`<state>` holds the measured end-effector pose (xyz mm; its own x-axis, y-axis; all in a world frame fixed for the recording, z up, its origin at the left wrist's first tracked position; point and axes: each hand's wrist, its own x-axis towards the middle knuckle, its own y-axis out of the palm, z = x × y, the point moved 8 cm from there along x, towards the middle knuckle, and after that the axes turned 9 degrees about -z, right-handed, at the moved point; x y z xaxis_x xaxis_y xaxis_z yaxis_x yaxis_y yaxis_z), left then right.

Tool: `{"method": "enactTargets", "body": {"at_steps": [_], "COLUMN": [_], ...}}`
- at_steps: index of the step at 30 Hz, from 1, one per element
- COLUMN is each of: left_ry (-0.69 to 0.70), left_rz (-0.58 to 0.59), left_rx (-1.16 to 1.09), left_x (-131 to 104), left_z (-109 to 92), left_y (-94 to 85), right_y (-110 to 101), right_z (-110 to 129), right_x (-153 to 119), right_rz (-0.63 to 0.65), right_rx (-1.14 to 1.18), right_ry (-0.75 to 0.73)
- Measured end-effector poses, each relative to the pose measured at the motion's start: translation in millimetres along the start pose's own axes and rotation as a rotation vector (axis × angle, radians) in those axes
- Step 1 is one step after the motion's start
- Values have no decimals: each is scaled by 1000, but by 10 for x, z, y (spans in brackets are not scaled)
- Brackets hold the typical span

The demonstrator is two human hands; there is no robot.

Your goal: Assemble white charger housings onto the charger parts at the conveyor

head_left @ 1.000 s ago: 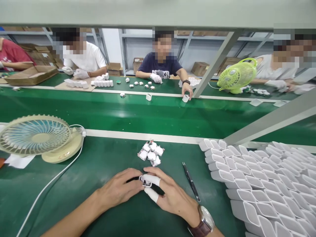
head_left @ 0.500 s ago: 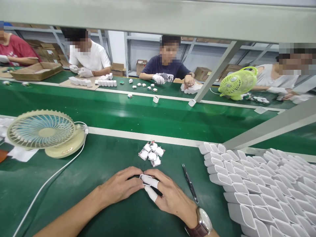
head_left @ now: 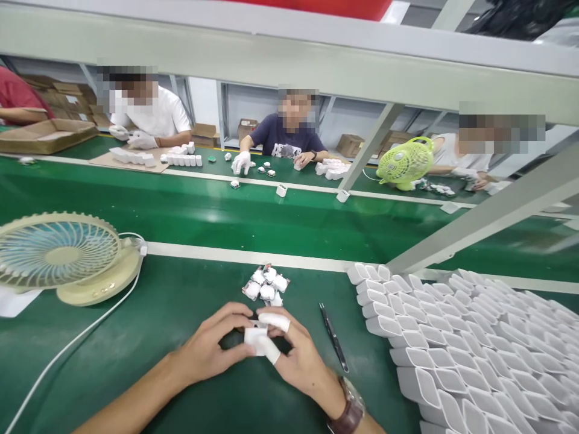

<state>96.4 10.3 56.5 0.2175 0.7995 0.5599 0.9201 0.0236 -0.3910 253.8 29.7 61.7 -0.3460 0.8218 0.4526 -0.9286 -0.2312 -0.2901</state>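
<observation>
Between my two hands is a small white plastic housing (head_left: 254,339), its flat side toward me. My left hand (head_left: 217,340) pinches its left end between thumb and fingers. My right hand (head_left: 296,343), with white finger cots on thumb and index finger, grips the right end. Part of the housing is hidden behind the fingers. Just beyond my hands lies a small pile of white-topped parts (head_left: 266,284). Black tweezers (head_left: 333,337) rest on the green table to the right of my right hand.
Rows of white hollow housings (head_left: 452,337) stand packed at the right. A cream fan (head_left: 67,256) with a white cable (head_left: 90,334) sits at the left. Beyond the green conveyor belt (head_left: 194,208), several people work at a far bench beside a lime fan (head_left: 404,163). A slanted metal post (head_left: 479,220) crosses at the right.
The housing between my hands has turned, so its flat white side now shows. My view has shifted a little right and up. Across the belt, a gloved hand has reached toward the loose parts.
</observation>
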Motion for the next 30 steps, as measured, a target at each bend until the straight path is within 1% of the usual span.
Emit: {"method": "enactTargets", "body": {"at_steps": [2,3,5,7,8,10,17,20,23,27,30], "left_ry": [-114,-176,-303,-407,-444,-499,-707,-824,-926,-975,-980], "left_rz": [-20,-34,-87,-145,-168,-188,-251,-261,-282,-302,-285], "left_rx": [-148,-221,-365,-505,-566,-650,-767,-775,-757,-775,-789], "left_x": [1,-6,-35,-71,-85,-106,-155,-180,-207,-218,-219], "left_z": [50,81,157,231,258,297,375,403,419,424,434], "left_y": [25,42,63,79,86,105,182,208,199,190,197], "right_y": [2,24,95,155,175,183,180,219,244,255,269], "right_z": [-116,-158,-194,-194,-193,-209,-388,-441,-447,-435,-439], "right_x": [-6,-14,-33,-49,-56,-62,-116,-161,-180,-174,-178], "right_rz": [-81,-88,-43,18,38,36,-82,-91,-90,-89,-83], "right_rx": [171,243,353,428,453,472,453,470,483,492,461], "right_ry": [147,208,288,332,349,374,494,565,620,649,620]}}
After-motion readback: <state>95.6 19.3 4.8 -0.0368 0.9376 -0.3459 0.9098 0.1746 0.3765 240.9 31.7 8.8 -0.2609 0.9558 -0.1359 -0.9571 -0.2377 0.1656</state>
